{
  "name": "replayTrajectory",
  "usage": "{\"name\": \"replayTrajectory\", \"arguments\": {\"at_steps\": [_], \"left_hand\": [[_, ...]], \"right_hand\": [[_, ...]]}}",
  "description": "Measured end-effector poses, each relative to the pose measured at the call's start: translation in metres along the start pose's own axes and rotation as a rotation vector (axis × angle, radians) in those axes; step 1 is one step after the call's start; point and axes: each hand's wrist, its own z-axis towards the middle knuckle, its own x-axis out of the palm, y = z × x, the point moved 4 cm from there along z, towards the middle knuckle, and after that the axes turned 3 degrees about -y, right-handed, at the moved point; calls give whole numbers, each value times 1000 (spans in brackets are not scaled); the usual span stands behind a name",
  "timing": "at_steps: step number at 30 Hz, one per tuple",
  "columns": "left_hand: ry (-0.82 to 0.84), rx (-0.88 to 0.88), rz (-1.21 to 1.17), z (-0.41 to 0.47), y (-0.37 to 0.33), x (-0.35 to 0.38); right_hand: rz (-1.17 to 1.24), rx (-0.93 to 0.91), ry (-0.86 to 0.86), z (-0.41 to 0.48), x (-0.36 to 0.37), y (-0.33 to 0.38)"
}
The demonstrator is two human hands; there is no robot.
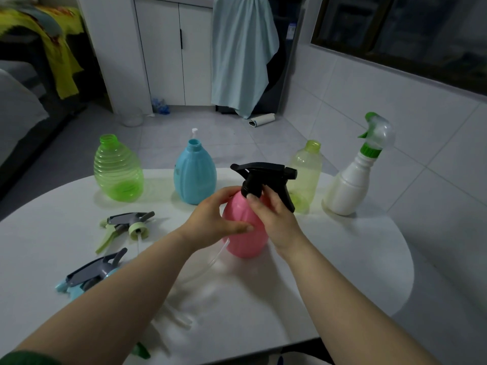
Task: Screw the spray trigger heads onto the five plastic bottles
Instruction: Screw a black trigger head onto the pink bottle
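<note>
A pink bottle [246, 233] stands mid-table with a black trigger head [263, 177] on its neck. My left hand [213, 222] grips the bottle's body. My right hand [274, 214] has its fingers on the black collar. Behind stand a green ribbed bottle [117, 169], a blue bottle [195, 175] and a pale yellow bottle [305, 175], all without heads. A white bottle [347, 180] at the right carries a green-and-clear trigger head [375, 135]. A light-green and grey head [126, 226] and a blue and grey head [89, 275] lie loose at the left.
The white rounded table [342, 259] ends close on the right and near side. A clear dip tube [208, 264] lies under my left forearm. A green piece [141, 350] lies at the near edge. Beyond the table are a tiled floor, a cabinet and a hanging cloth.
</note>
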Motion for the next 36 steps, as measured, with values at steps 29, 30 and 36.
{"name": "replayTrajectory", "arguments": {"at_steps": [29,30,36], "left_hand": [[72,-7,-108,0,-3,-1],[63,3,-94,0,-3,-1],[23,-39,-82,0,3,-2]], "right_hand": [[178,-90,167,12,-14,18],[192,-80,148,12,-16,19],[36,-101,-75,15,-13,20]]}}
